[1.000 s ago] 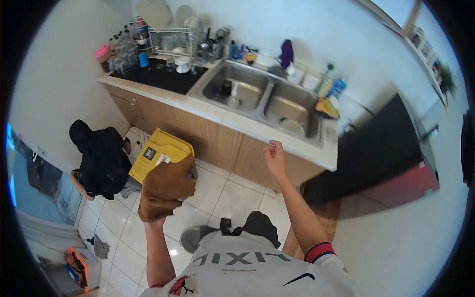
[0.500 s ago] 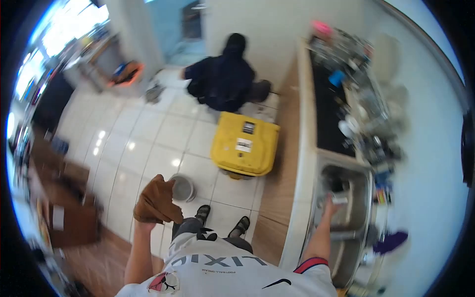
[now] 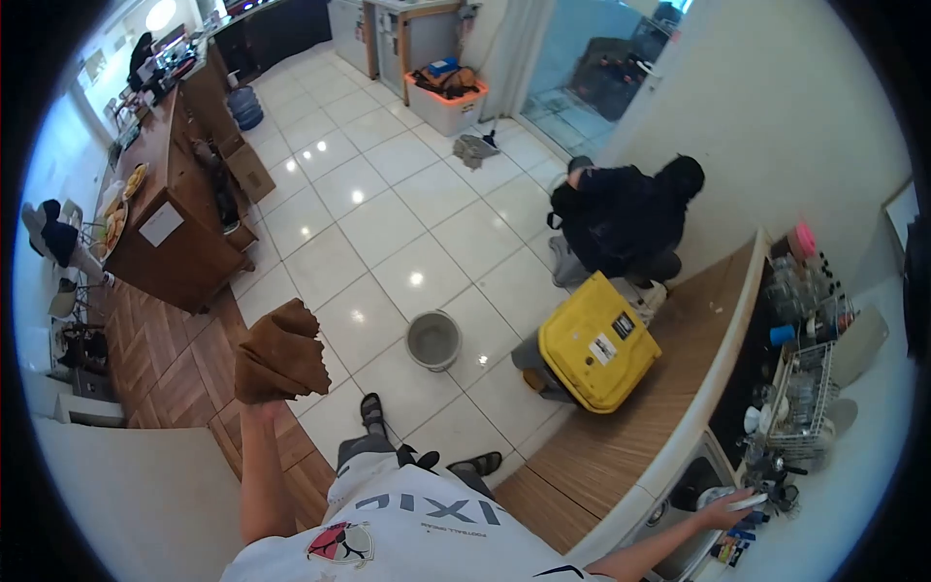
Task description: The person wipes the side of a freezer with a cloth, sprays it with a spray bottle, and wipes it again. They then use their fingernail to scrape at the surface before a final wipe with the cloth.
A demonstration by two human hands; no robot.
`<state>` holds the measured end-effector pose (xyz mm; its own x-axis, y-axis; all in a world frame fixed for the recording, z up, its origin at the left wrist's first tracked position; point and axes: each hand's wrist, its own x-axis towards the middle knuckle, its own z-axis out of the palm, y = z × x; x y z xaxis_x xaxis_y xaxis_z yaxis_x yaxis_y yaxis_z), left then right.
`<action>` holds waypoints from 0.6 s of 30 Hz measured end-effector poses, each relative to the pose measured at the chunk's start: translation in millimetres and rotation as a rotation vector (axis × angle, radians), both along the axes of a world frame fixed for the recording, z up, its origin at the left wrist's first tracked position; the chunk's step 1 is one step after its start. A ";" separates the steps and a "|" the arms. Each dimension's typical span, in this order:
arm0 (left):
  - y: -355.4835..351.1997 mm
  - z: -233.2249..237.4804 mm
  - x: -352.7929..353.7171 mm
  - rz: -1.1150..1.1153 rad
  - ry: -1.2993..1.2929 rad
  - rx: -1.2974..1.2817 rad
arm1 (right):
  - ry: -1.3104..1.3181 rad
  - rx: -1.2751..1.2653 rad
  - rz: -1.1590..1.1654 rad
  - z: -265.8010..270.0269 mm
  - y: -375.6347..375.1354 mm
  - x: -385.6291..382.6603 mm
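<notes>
A brown cloth (image 3: 281, 354) is draped over my left hand (image 3: 260, 409) and held up in front of me; the fingers are hidden beneath it. On the far right, my right hand (image 3: 720, 510) reaches over the metal sink (image 3: 679, 538). It grips a white item (image 3: 749, 501) with a thin pale edge, whose kind I cannot make out. A dark shape lies in the basin below this hand. Beyond the hand, several utensils stand at the counter's back.
A grey bucket (image 3: 433, 341) stands on the tiles ahead. To its right is a yellow-lidded bin (image 3: 599, 344) against the wooden cabinet (image 3: 669, 378). Behind it a person in dark clothes (image 3: 626, 218) crouches. A dish rack (image 3: 803, 403) is at right, a wooden counter (image 3: 179, 233) at left.
My view has swung left, showing more of the room. My right hand has lifted from inside the basin toward its back edge with the white item. The cloth stays in my left hand.
</notes>
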<state>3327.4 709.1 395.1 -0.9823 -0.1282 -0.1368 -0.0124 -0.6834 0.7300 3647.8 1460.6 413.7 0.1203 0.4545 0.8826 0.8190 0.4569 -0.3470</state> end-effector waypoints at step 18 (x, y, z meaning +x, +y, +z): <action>-244.5 -54.8 -273.0 -0.154 -0.103 0.055 | 0.398 -0.567 1.054 94.3 -362.9 -478.0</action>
<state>3054.3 464.6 340.3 -0.9701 0.0331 -0.2405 -0.1928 -0.7066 0.6808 3169.8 1097.6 508.0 -0.3183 0.7936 0.5185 -0.0580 0.5296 -0.8462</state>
